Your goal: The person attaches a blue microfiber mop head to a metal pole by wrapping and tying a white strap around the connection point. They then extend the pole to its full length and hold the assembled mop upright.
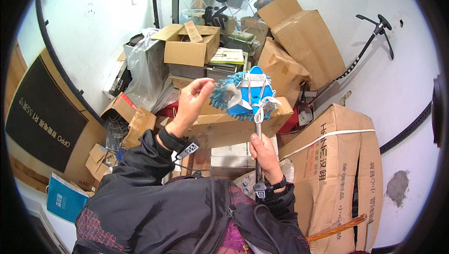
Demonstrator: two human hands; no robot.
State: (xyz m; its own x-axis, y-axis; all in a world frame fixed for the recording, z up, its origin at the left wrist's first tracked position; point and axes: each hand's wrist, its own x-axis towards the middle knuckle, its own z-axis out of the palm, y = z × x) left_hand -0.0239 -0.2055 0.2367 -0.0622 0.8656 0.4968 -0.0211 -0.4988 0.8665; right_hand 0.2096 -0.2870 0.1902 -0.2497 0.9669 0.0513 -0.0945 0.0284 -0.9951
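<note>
A mop [255, 92] is held up in front of me, its blue triangular plate facing me and blue chenille fringe around it. White cloth strips are tied over the plate and knotted where it meets the metal pole. My right hand [265, 153] is wrapped round that pole just below the head. At the left edge of the fringe, my left hand [191, 102] is raised with thumb and fingers pinched together. Something tiny seems to be at its fingertips, too small to make out.
Cardboard boxes are piled ahead, one open box [187, 50] among them. A large strapped carton [327, 174] stands at my right, with a wooden stick [339, 228] by it. A black stand [369, 38] leans on the right wall. A flat black-printed carton [47, 109] stands left.
</note>
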